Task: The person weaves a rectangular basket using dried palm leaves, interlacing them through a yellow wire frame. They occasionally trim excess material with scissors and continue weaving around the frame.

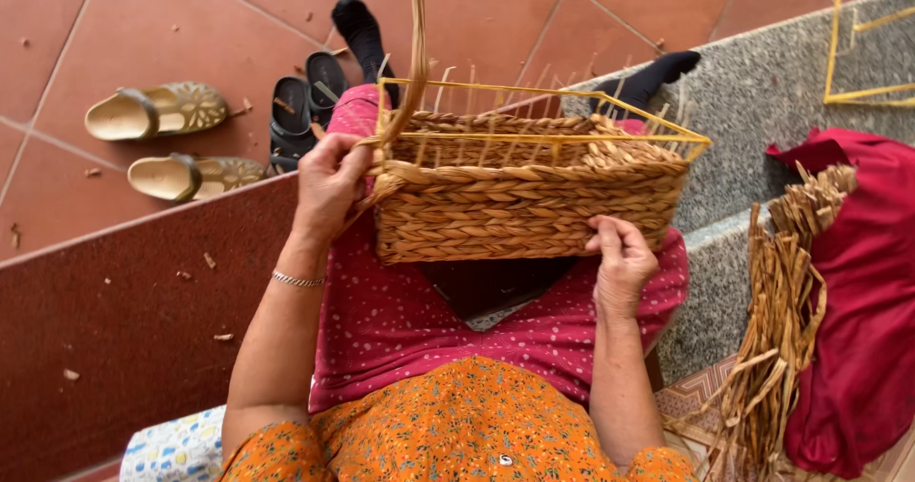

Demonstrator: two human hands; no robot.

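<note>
The right hand (621,258) is curling its fingers against the lower front corner of a half-woven basket (519,205), steadying it on the lap. Across from it, the left hand (329,182) is pinching a twisted fibre strand (416,53) at the basket's other corner, the strand rising straight up past the rim. A yellow wire frame (543,139) is showing above the braided rows, just beyond both hands. Out past the right hand, a bundle of dried fibre strips (782,320) is lying on red cloth (867,301). Beyond the left hand, beige sandals (157,110) and black sandals (305,110) are sitting on the tiled floor (143,24)
</note>
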